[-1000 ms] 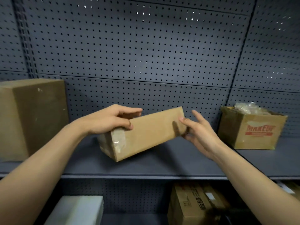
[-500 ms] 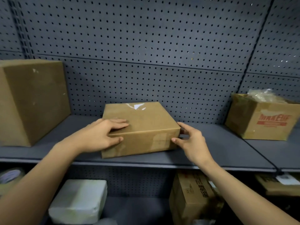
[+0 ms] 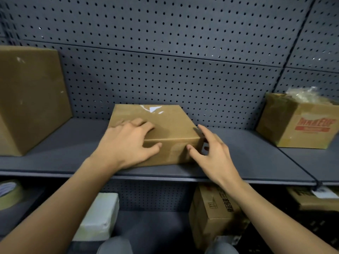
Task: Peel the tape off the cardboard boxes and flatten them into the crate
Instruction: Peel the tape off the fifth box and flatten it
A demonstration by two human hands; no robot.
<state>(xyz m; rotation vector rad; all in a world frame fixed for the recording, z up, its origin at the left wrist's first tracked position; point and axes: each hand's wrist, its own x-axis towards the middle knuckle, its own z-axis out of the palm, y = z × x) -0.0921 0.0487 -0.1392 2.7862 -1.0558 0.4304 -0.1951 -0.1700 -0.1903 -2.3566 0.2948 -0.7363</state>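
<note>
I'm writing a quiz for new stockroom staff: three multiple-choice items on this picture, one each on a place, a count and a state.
1. Where does the small box under the left hand stand?
A. on the floor
B. on the grey shelf
C. in a crate
2. How many cardboard boxes stand on that shelf?
A. one
B. three
C. five
3. The red-printed box is:
A. open on top
B. taped shut
C. flattened
1 B, it sits on the shelf; 2 B, the big box, the small box and the red-printed box; 3 A, plastic sticks out above its rim.
</note>
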